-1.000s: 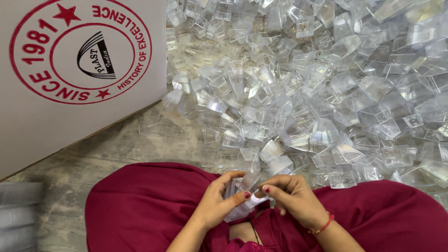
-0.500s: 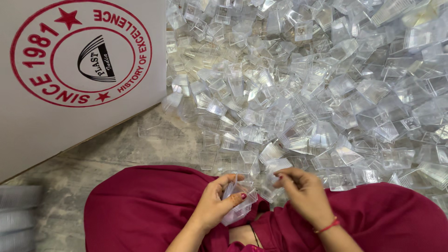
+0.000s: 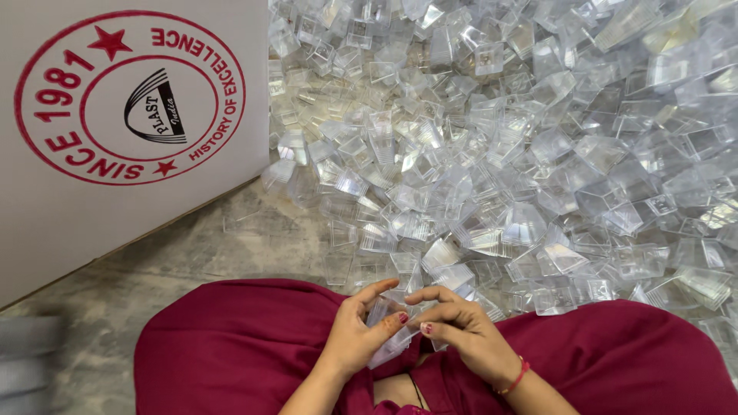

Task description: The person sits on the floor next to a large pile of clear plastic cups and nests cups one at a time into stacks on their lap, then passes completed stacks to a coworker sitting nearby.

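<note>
We see our left hand (image 3: 360, 332) curled around a small stack of clear plastic cups (image 3: 387, 336), thumb up over its top and fingers wrapped along its side, so this hand is closed on the stack. The stack sits low in the middle of the view, just above our lap, tilted with its lower end pointing down toward the dark red garment (image 3: 231, 346) that covers our knees. Our right hand (image 3: 461, 332) meets the stack from the other side: its fingertips (image 3: 425, 327), with red-painted nails, pinch narrowly at the upper part of the stack, touching both the plastic and the left hand's fingers. Whether it grips a separate cup or only steadies the stack, we cannot tell, since the clear plastic blurs into what lies behind it. A thin red bracelet (image 3: 516, 379) circles the right wrist. Just beyond our hands begins a great heap of loose clear cups (image 3: 500, 154), square-mouthed and tapering, which lie at every angle and fill the upper and right parts of the view; the nearest ones lie just beside our fingers and against the edge of the garment. To the left stands a white cardboard box (image 3: 46, 230) with a round red printed emblem (image 3: 129, 96) on its side, well apart from our hands. Between the box and the heap shows a bare patch of mottled grey stone floor (image 3: 192, 253), with a few stray cups on it.
</note>
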